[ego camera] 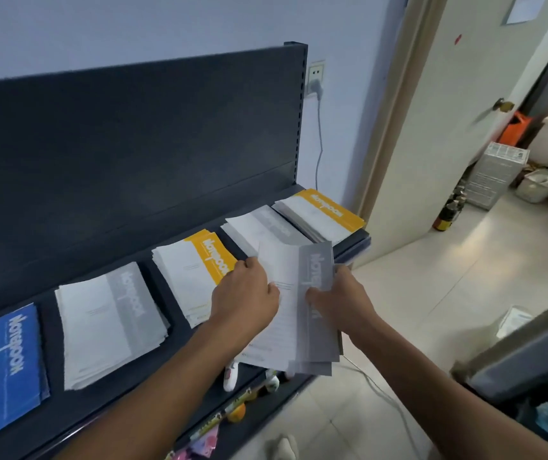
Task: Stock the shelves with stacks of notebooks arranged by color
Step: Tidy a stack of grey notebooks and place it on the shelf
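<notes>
A dark shelf [50, 330] carries stacks of notebooks in a row: a blue stack [10, 366] at the far left, a grey stack [110, 323], a yellow stack [196, 267], another grey stack [259, 227] and a yellow stack [322, 214] at the right end. Both my hands hold a fanned stack of grey notebooks [302, 310] above the shelf's front edge, near the second grey stack. My left hand [246, 290] grips its left side. My right hand [339, 300] grips its right side, thumb on the cover.
The shelf's tall dark back panel [133, 144] rises behind the stacks. A lower shelf [232, 413] holds small colourful items. A socket with a cable [315, 84] is on the wall. To the right an open door [448, 127] leads to a tiled floor with boxes.
</notes>
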The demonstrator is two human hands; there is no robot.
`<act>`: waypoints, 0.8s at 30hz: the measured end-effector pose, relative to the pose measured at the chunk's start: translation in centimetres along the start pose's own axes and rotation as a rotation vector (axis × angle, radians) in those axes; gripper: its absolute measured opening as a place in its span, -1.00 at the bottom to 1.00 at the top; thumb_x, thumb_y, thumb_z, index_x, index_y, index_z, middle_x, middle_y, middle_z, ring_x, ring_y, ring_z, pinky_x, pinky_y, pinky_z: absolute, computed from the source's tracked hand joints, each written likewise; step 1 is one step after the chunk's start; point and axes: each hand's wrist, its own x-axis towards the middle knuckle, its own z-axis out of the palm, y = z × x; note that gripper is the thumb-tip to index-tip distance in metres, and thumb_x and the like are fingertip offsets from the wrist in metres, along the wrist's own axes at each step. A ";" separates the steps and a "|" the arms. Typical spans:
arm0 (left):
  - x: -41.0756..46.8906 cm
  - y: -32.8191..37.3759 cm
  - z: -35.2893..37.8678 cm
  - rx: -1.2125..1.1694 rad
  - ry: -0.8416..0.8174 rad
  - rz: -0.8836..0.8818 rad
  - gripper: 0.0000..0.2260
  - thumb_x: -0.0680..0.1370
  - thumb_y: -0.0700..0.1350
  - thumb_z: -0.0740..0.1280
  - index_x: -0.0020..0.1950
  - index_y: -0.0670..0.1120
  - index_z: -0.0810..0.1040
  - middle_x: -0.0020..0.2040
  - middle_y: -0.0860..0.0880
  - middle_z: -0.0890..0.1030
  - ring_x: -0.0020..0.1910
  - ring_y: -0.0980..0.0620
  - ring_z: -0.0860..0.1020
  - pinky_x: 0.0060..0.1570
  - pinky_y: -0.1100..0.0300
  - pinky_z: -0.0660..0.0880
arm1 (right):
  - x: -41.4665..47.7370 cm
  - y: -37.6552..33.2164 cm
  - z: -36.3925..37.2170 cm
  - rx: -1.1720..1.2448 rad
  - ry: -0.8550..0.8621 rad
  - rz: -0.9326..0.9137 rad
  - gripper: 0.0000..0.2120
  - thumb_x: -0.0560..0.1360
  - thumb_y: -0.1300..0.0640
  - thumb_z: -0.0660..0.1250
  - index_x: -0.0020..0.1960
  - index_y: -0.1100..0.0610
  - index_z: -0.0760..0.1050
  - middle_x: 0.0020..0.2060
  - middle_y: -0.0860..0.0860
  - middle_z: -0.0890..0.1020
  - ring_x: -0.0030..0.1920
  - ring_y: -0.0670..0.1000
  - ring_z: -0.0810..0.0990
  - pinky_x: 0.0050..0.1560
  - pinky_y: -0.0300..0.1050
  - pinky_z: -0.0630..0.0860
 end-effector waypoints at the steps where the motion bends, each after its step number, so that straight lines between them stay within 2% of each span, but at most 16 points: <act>1: 0.9 0.5 0.3 0.002 0.007 -0.007 -0.69 0.60 0.03 0.20 0.23 -0.15 0.40 0.14 -0.11 0.52 0.04 -0.14 0.54 -0.22 0.08 0.32 | 1.1 0.0 -0.4 -0.005 -0.007 -0.007 -0.56 0.46 0.06 0.38 0.29 0.07 0.37 0.08 0.03 0.61 0.03 0.12 0.63 0.08 0.15 0.61; 4: 3.9 1.5 1.1 0.001 0.010 -0.032 -0.72 0.60 0.02 0.20 0.18 -0.14 0.40 0.10 -0.11 0.53 -0.03 -0.13 0.54 -0.27 0.09 0.33 | 4.6 -0.3 -1.4 -0.032 -0.026 -0.026 -0.56 0.46 0.06 0.37 0.30 0.05 0.36 0.09 0.02 0.61 0.04 0.11 0.62 0.08 0.14 0.62; 7: 7.1 2.2 1.9 -0.014 0.024 -0.062 -0.79 0.58 0.00 0.18 0.10 -0.12 0.37 0.01 -0.08 0.51 -0.16 -0.08 0.45 -0.32 0.10 0.32 | 8.5 -0.9 -2.1 -0.044 -0.045 -0.041 -0.55 0.46 0.05 0.36 0.31 0.03 0.35 0.08 0.02 0.61 0.03 0.10 0.63 0.05 0.13 0.64; 12: 12.0 2.5 2.9 -0.036 0.071 -0.117 -0.84 0.57 0.00 0.20 -0.01 -0.07 0.33 -0.14 0.00 0.43 -0.24 -0.04 0.45 -0.40 0.12 0.27 | 14.3 -2.2 -2.5 -0.067 -0.099 -0.079 -0.50 0.45 0.04 0.36 0.35 0.01 0.32 0.09 -0.02 0.61 0.02 0.05 0.63 0.04 0.11 0.65; 16: 14.1 2.2 3.2 -0.045 0.110 -0.172 -0.85 0.56 0.00 0.23 -0.02 -0.06 0.34 -0.20 0.04 0.40 -0.29 0.02 0.44 -0.46 0.16 0.23 | 17.5 -3.7 -2.4 -0.150 -0.150 -0.134 -0.54 0.44 0.03 0.36 0.30 -0.01 0.32 -0.03 -0.07 0.59 -0.12 -0.02 0.61 -0.14 0.01 0.65; 18: 14.7 2.0 3.3 -0.045 0.130 -0.206 -0.87 0.57 -0.03 0.23 -0.04 -0.06 0.33 -0.20 0.03 0.40 -0.34 0.07 0.39 -0.47 0.18 0.21 | 18.7 -4.4 -2.3 -0.196 -0.189 -0.176 -0.51 0.43 0.04 0.34 0.32 0.02 0.32 -0.03 -0.06 0.59 -0.13 -0.01 0.61 -0.20 -0.03 0.62; 20: 15.2 1.8 3.3 -0.048 0.153 -0.239 -0.88 0.57 -0.05 0.23 -0.05 -0.07 0.32 -0.22 0.03 0.39 -0.36 0.10 0.35 -0.48 0.21 0.18 | 19.8 -5.1 -2.2 -0.217 -0.243 -0.206 -0.49 0.43 0.03 0.32 0.35 0.03 0.30 0.01 -0.05 0.57 -0.07 0.01 0.60 -0.16 -0.03 0.61; 24: 15.7 1.7 3.5 -0.054 0.168 -0.314 -0.88 0.58 -0.07 0.24 0.01 -0.10 0.36 -0.19 0.00 0.42 -0.29 0.02 0.44 -0.43 0.17 0.26 | 21.7 -5.8 -1.5 -0.229 -0.303 -0.261 -0.52 0.41 0.05 0.28 0.32 0.02 0.38 0.11 0.01 0.57 0.04 0.08 0.59 0.06 0.11 0.61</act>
